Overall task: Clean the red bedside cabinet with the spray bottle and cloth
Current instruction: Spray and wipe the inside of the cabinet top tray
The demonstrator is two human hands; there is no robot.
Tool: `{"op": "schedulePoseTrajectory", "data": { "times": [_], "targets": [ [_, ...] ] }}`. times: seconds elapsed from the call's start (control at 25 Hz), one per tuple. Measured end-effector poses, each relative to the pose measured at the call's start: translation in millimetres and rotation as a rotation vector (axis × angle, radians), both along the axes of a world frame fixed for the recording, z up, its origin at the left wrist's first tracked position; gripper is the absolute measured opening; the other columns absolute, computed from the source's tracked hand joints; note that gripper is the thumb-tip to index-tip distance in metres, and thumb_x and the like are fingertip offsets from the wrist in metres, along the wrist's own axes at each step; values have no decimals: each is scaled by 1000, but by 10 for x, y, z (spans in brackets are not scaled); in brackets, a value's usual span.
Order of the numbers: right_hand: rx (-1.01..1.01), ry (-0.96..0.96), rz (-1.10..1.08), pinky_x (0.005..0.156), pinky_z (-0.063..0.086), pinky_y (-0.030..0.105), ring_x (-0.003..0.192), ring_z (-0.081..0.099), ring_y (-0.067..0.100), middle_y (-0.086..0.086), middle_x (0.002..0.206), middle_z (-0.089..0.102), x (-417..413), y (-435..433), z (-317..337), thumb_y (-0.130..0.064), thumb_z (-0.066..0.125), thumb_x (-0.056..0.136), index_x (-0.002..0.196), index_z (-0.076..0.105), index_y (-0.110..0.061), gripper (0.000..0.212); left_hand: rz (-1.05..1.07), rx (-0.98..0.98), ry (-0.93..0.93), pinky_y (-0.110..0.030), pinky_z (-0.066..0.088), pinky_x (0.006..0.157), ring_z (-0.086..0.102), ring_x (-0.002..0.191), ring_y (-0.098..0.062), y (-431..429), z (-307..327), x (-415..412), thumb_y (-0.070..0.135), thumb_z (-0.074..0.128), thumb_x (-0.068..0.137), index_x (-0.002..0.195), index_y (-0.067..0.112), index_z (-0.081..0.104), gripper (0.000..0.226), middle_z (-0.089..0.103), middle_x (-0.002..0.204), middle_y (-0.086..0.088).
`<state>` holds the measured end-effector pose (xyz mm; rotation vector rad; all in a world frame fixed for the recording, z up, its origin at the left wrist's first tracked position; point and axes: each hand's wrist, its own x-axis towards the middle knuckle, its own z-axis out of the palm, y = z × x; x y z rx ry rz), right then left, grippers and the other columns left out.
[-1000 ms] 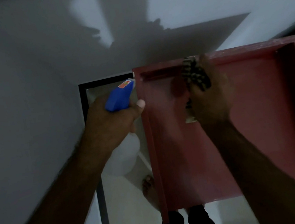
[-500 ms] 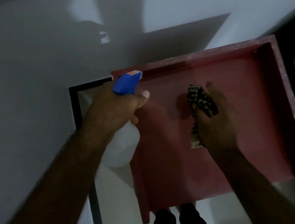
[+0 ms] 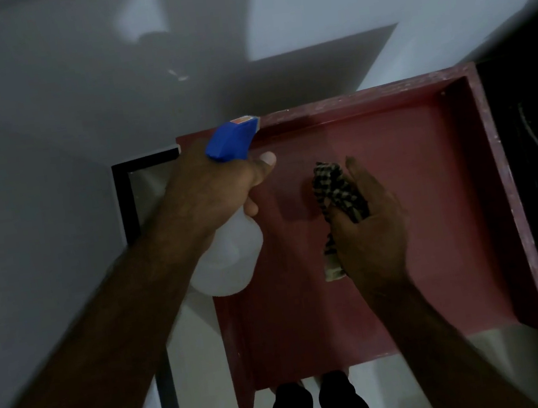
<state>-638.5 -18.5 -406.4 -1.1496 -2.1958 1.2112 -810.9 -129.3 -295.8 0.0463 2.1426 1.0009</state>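
The right hand has drawn the cloth from the rear edge to the middle of the red bedside cabinet, clutching it. The left hand grips the spray bottle over the rear-left corner, probably about to spray.

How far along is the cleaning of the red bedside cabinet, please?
Midway, I'd judge. Done: both tools are picked up. In hand: the left hand grips the spray bottle at the left edge of the cabinet, while the right hand holds the checked cloth over its top. Left: the right rim shows pale specks, so wiping looks unfinished.
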Motion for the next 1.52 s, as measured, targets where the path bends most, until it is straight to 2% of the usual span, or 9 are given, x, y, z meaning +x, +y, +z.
{"op": "schedulePoseTrajectory", "data": {
  "times": [0.12,0.28,0.44,0.56,0.68,0.84,1.08,1.32,1.52],
  "targets": [
    [28,-20,7,91,37,0,105,61,8,-13,113,59,53,-11,8,-2,78,84,147,59,-24,69,-6,45,7,-42,60,81,70,61,-18,120,19,26,39,75,86,119,27,64,37,68,77,-2],
    [-1,-16,20,88,39,1,105,61,9,-14,112,59,115,-22,22,-1,77,85,148,58,-26,70,-26,51,5,-42,60,79,70,62,-20,241,19,63,39,75,87,120,22,64,39,67,76,-3],
    [47,-1,45,88,52,27,100,65,22,-28,101,54,52,-51,75,1,76,84,146,59,-22,69,36,71,12,-43,59,82,70,64,-23,193,15,69,38,75,86,85,20,61,23,66,75,-3],
    [49,55,85,89,54,33,101,65,22,-38,106,50,-111,-157,156,3,74,83,145,58,-25,70,81,81,40,-38,57,72,67,60,-18,77,14,45,36,73,88,82,22,57,22,62,71,3],
    [69,72,164,86,42,14,97,62,16,-28,112,63,-385,-286,189,-3,68,85,140,59,-33,63,129,78,56,-44,58,74,67,60,-19,-97,-1,-15,39,73,87,83,22,58,22,63,65,2],
    [98,38,324,76,54,37,88,66,24,-7,105,76,-940,-310,13,-19,58,89,143,63,-26,54,224,109,62,-38,55,64,65,55,-15,-290,-16,-87,37,74,87,84,26,61,17,65,57,6],
    [400,54,414,78,52,46,103,61,30,-4,129,72,-1391,-401,-126,-36,65,92,139,66,-20,50,291,112,47,-37,56,66,63,51,-17,-397,-35,-208,39,75,85,85,23,60,21,64,58,-1],
    [429,10,144,75,52,44,96,56,26,-6,120,74,-1269,-184,-205,-10,74,78,138,66,-21,62,270,149,36,-36,55,64,64,52,-18,-411,-86,-271,37,76,85,84,23,61,21,63,61,-6],
    [509,-1,398,77,49,41,99,59,28,-5,135,70,-1302,-323,-235,-25,78,87,141,65,-21,56,217,115,47,-34,52,66,63,50,-15,-333,-153,-265,41,73,85,86,19,64,24,63,51,2]
  ]
}}
